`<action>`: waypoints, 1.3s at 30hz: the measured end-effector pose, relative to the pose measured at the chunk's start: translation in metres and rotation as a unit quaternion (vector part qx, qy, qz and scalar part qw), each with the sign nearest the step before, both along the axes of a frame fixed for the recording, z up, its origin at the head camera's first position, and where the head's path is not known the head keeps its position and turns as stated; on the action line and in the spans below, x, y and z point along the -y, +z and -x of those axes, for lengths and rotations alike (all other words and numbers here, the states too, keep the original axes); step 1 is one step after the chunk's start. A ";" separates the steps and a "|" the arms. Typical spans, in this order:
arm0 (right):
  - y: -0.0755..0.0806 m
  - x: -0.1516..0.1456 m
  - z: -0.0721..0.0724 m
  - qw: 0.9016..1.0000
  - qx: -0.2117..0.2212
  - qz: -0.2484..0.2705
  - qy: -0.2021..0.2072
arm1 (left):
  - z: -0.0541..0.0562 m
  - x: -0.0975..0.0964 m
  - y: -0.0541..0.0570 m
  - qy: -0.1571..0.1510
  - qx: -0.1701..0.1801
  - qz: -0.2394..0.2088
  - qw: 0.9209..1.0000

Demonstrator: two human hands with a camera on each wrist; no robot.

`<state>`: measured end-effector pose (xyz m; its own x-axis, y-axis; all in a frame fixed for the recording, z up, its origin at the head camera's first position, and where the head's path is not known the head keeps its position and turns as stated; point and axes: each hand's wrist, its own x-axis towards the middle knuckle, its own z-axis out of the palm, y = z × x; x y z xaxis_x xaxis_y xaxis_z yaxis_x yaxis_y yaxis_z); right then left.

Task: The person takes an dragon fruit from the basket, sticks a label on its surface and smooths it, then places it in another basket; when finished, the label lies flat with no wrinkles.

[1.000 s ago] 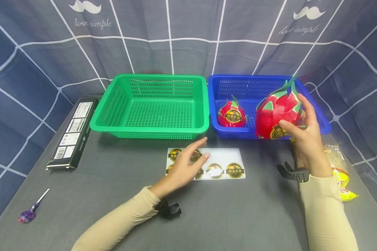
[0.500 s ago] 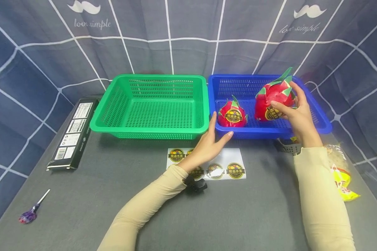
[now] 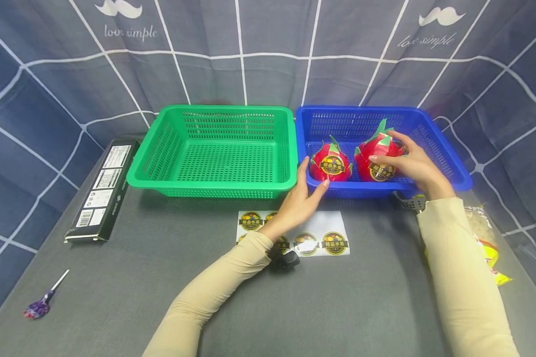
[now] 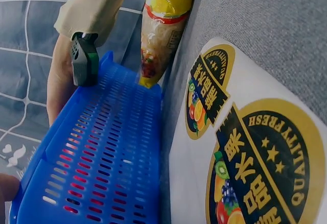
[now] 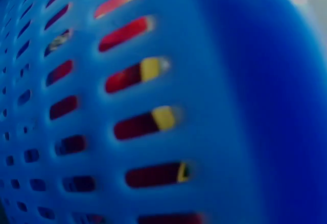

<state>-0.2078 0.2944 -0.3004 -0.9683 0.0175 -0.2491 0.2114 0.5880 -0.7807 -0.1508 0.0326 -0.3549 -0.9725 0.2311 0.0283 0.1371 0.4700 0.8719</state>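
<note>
In the head view, my right hand (image 3: 413, 161) holds a red dragon fruit (image 3: 377, 148) with green leaf tips and a round black-and-gold sticker, down inside the blue basket (image 3: 357, 187). Thumb and fingers lie on either side of it. A second dragon fruit (image 3: 328, 171) with the same sticker sits to its left. My left hand (image 3: 300, 201) touches the basket's near left corner, fingers straight along the side and thumb at the front rim. Through the slots of the blue basket (image 5: 204, 81) in the right wrist view, red skin and yellow sticker edges show.
A green basket (image 3: 214, 185) stands left of the blue one. The sticker sheet (image 3: 310, 223) lies under my left forearm. A black box (image 3: 102, 191) and a lollipop (image 3: 44, 300) lie at left. A yellow-and-clear food bag (image 3: 489, 243) is by my right sleeve.
My right hand has carried the dragon fruit left and down into the blue basket beside the other one. My left hand has moved from over the sticker sheet to the basket's near left corner.
</note>
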 end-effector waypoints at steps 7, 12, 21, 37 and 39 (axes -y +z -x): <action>-0.001 0.001 0.005 0.998 0.047 -0.019 0.034 | 0.000 -0.001 0.000 0.004 0.000 0.009 1.000; -0.002 -0.001 0.008 0.996 0.058 -0.028 0.054 | 0.000 -0.001 0.000 0.008 -0.002 0.010 1.000; -0.002 0.001 0.006 0.995 0.054 -0.053 0.069 | 0.000 -0.003 0.001 0.008 -0.006 0.007 1.000; -0.007 0.004 0.001 0.982 -0.069 -0.153 0.092 | 0.001 -0.003 0.000 0.010 -0.015 0.014 1.000; -0.007 0.005 0.000 0.981 -0.080 -0.155 0.083 | 0.000 -0.003 0.000 0.009 -0.011 0.016 1.000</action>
